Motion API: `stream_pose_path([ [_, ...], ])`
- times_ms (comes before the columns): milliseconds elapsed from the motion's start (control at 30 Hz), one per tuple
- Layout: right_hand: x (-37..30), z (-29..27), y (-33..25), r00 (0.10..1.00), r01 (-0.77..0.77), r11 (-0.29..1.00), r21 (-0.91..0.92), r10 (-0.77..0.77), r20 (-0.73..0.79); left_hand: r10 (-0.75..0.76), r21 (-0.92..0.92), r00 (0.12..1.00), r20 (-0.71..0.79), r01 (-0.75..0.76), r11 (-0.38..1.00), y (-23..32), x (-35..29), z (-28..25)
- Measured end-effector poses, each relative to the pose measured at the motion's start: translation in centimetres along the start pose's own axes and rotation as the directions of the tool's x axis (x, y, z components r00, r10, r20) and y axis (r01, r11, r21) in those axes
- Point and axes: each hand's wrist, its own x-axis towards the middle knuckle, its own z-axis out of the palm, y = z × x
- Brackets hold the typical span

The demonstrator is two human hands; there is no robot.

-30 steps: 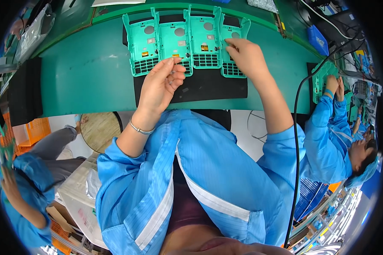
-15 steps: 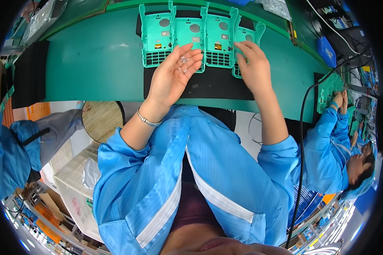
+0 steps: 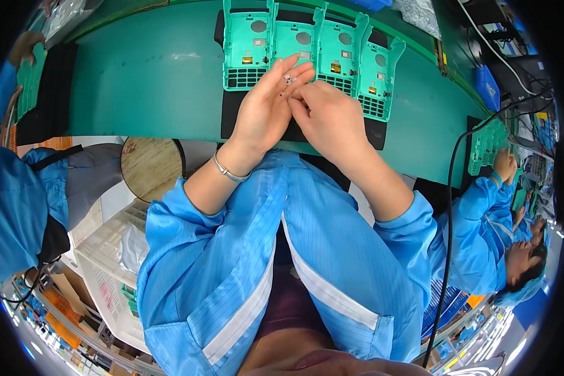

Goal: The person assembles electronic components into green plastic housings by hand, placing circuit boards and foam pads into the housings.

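Note:
My left hand point(image 3: 260, 119) is turned palm up with its fingers stretched out. On it lie several tiny grey and black parts point(image 3: 287, 80), too small to name. The thumb and fingertips of my right hand point(image 3: 332, 119) are pinched together over that palm, touching or nearly touching it; what they grip, if anything, is hidden. Just beyond both hands, several green plastic housings point(image 3: 247, 41) stand side by side in a row, each with a black-backed grille at its near end. My hands partly cover the middle housings.
Under the housings lies a black mat point(image 3: 373, 133) on the green worktable point(image 3: 144, 94). A black cable point(image 3: 450, 207) hangs down on my right. A co-worker in blue point(image 3: 479, 219) sits at the right, another person point(image 3: 12, 219) at the left. A round stool point(image 3: 150, 169) stands below the table.
My right hand has come away from the rightmost housing, moved left to my left palm and closed into a pinch. The left hand still carries the tiny parts.

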Motion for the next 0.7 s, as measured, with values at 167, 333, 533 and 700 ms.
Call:
stream_pose_path([
  [167,0.3,0.0,-0.4,0.997,-0.06,0.992,-0.113,0.066,0.049,0.027,-0.005,0.999,0.035,-0.027,1.0,0.1,0.3,0.1],
  [333,2.2,-0.9,3.0,0.901,-0.434,0.836,0.335,0.41,0.143,0.05,-0.033,0.999,-0.001,-0.05,0.998,0.6,0.3,-0.6],
  [533,6.5,-0.4,9.4,0.848,-0.498,0.862,0.097,0.461,0.262,0.026,0.025,0.999,-0.035,-0.025,0.999,0.9,-0.5,-1.8],
  [700,8.7,0.5,10.6,0.854,-0.424,0.906,-0.02,0.407,0.324,-0.023,0.085,0.998,-0.055,0.027,0.996,2.2,-0.8,-3.6],
])
